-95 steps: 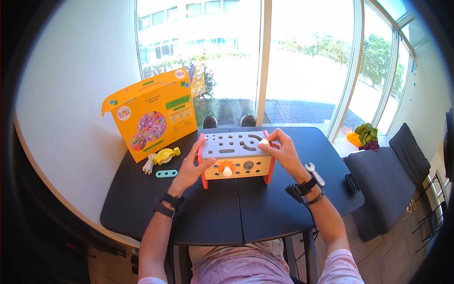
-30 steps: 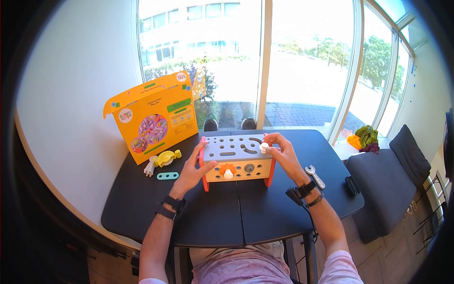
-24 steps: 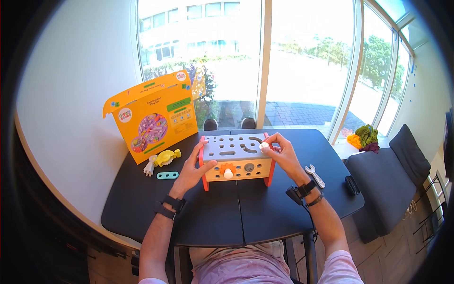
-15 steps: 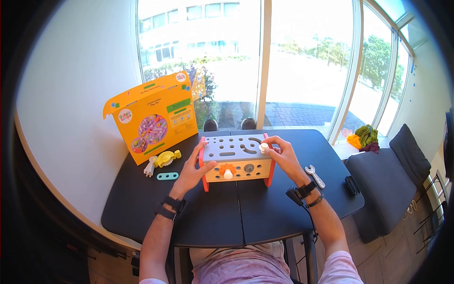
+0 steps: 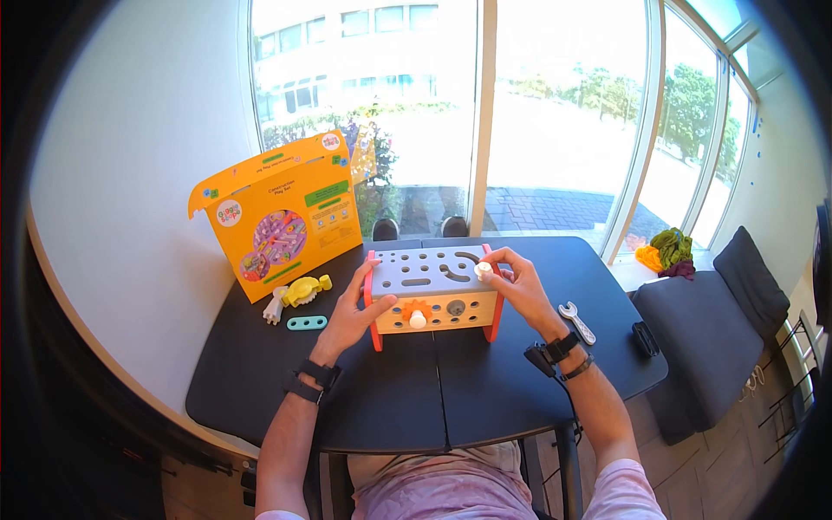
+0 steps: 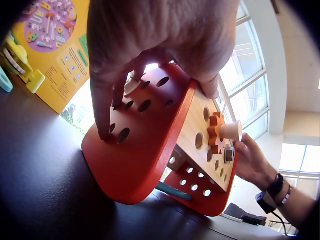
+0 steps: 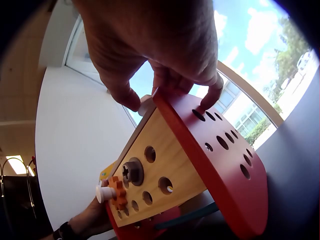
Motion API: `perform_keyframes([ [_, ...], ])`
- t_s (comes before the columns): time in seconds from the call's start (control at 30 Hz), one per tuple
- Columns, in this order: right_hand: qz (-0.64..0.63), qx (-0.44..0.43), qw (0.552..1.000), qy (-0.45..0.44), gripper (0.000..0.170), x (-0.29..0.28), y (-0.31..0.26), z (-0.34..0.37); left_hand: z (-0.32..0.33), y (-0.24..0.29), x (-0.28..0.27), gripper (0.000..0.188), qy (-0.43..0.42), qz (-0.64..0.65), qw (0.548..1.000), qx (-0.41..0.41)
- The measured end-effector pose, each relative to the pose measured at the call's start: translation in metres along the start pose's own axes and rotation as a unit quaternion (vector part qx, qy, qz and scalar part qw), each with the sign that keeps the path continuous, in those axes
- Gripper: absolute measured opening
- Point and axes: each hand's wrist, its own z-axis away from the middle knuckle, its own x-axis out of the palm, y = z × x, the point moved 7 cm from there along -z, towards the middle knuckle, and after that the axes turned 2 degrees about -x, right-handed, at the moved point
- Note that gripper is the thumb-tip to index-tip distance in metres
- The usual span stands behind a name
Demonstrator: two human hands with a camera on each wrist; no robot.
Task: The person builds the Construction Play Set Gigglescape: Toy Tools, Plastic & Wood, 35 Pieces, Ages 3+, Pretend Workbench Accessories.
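A toy workbench (image 5: pixel 425 269) with a grey slotted top, pale wooden front and red side panels (image 6: pixel 145 135) stands on the black table. My left hand (image 5: pixel 348 314) grips its left end, fingers spread over the red panel and thumb at the front. At the top's right corner my right hand (image 5: pixel 520 290) pinches a white plastic bolt (image 5: pixel 483 270) between thumb and fingers. One right fingertip (image 7: pixel 212 95) touches the right red panel. On the front sit an orange gear (image 6: pixel 216 132) with a white peg (image 6: pixel 231 131) through it, and a grey screw (image 7: pixel 133 171).
A yellow play-set box (image 5: pixel 286 208) stands at the back left. Before it lie yellow and white toy pieces (image 5: pixel 303 290) and a teal strip (image 5: pixel 307 322) with holes. A white toy wrench (image 5: pixel 576 322) and a small black item (image 5: pixel 645 339) lie on the right.
My right fingers shift slightly around the white bolt, whose head tilts a little between frames. Left hand and workbench hold nearly the same place.
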Motion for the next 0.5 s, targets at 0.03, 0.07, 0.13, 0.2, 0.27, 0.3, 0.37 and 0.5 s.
perform_keyframes([
  [0.03, 0.011, -0.006, 1.000, 0.002, 0.022, -0.0004, 0.0004, -0.0005, 0.0001, 0.0000, 0.0001, 0.083, 0.000, 0.000, 1.000, -0.002],
  [0.07, 0.022, -0.013, 1.000, 0.004, 0.022, -0.0010, 0.0007, -0.0007, 0.0001, -0.0001, 0.0002, 0.083, 0.000, 0.001, 1.000, -0.003],
  [0.13, 0.029, -0.023, 0.999, 0.010, 0.022, -0.0013, -0.0002, 0.0002, 0.0002, -0.0005, 0.0003, 0.083, 0.001, 0.002, 1.000, -0.004],
  [0.2, 0.020, -0.025, 0.999, 0.015, 0.021, -0.0005, -0.0014, 0.0001, 0.0002, -0.0013, 0.0004, 0.083, 0.002, 0.004, 1.000, -0.004],
  [0.27, -0.007, -0.019, 1.000, 0.019, 0.020, 0.0002, 0.0001, -0.0003, 0.0012, 0.0019, 0.0006, 0.083, 0.000, 0.006, 1.000, -0.010],
  [0.3, -0.004, -0.013, 1.000, 0.015, 0.020, 0.0004, 0.0007, -0.0001, 0.0016, 0.0033, 0.0009, 0.083, -0.001, 0.008, 1.000, -0.013],
  [0.37, 0.002, -0.002, 1.000, 0.006, 0.020, 0.0006, 0.0011, 0.0006, 0.0016, 0.0038, 0.0010, 0.083, 0.000, 0.006, 1.000, -0.011],
  [0.5, 0.028, -0.023, 0.999, 0.009, 0.020, 0.0002, -0.0028, 0.0002, 0.0009, 0.0024, 0.0006, 0.083, 0.003, 0.000, 1.000, -0.002],
])
